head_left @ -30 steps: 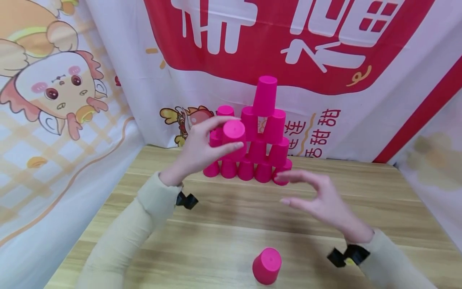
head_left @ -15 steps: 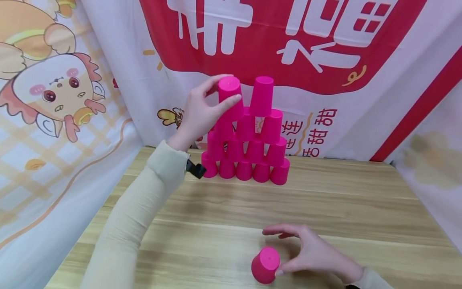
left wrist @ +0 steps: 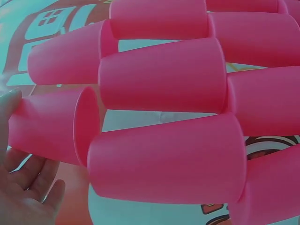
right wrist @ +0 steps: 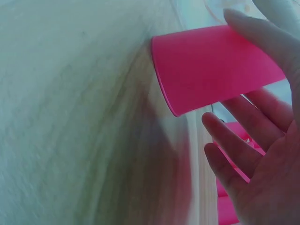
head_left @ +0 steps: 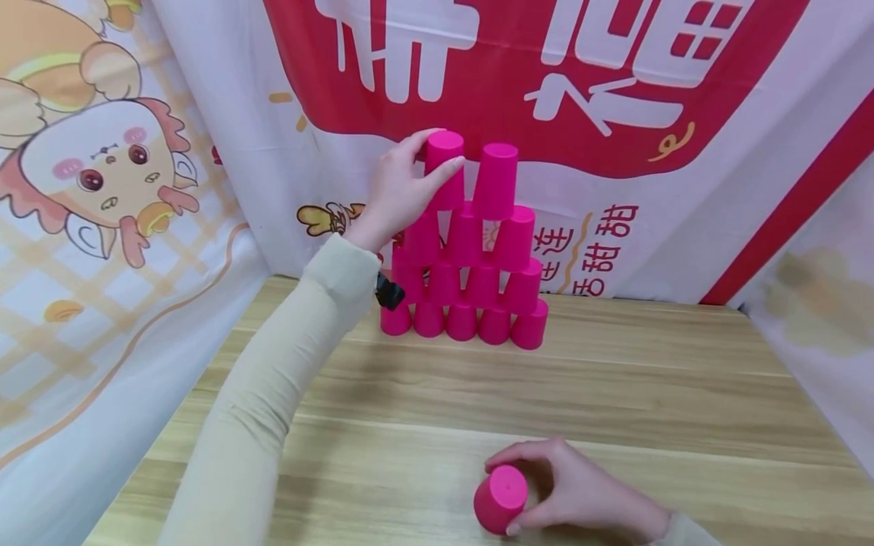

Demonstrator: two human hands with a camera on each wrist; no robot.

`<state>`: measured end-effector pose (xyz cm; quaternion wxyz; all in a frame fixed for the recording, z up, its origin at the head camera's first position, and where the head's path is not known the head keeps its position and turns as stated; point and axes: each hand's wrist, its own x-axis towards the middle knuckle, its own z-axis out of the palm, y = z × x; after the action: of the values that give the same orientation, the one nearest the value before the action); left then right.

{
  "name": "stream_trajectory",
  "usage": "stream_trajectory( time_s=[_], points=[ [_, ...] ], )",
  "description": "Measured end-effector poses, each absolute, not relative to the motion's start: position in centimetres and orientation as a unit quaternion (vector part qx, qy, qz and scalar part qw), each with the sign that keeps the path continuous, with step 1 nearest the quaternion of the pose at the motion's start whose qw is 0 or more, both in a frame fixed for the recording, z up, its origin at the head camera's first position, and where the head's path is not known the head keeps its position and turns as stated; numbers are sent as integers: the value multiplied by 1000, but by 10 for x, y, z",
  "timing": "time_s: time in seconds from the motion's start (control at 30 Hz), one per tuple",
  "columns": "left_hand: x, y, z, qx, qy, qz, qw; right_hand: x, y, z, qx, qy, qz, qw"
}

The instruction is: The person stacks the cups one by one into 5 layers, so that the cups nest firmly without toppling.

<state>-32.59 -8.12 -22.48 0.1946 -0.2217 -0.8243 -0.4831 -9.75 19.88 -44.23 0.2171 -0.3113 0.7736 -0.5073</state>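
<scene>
Pink upside-down cups stand stacked in a tiered wall at the back of the table. My left hand holds a pink cup between thumb and fingers over the upper left of the stack. In the left wrist view this held cup has its rim close by the base of a cup below; whether they touch I cannot tell. Beside it another cup sits on the same tier. Close to the front, my right hand grips a lone pink cup, thumb on one side, fingers on the other.
The wooden table spreads between the stack and the right hand. A white cloth with a red print hangs right behind the cups. Another printed cloth borders the left side.
My left hand has raised its cup from in front of the stack to the top tier, moving slightly right lately. My right hand has come down from beside the stack and taken hold of the lone cup.
</scene>
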Motion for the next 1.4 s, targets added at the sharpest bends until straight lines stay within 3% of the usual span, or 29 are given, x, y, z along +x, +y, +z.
stream_trajectory(
  time_s=[0.33, 0.9, 1.2, 1.4],
  points=[
    [-332, -82, -235, -208, -825, -496, 170, -98, 196, -450, -347, 801, -450, 187],
    [-334, -86, -242, -222, -826, -495, 156, -100, 196, -452, -335, 784, -487, 191],
    [-331, -94, -249, -197, -838, -489, 140, -128, 196, -405, -366, 808, -460, 28],
    [-331, -100, -253, -188, -837, -495, 137, -153, 191, -371, -356, 803, -476, -52]
  ],
)
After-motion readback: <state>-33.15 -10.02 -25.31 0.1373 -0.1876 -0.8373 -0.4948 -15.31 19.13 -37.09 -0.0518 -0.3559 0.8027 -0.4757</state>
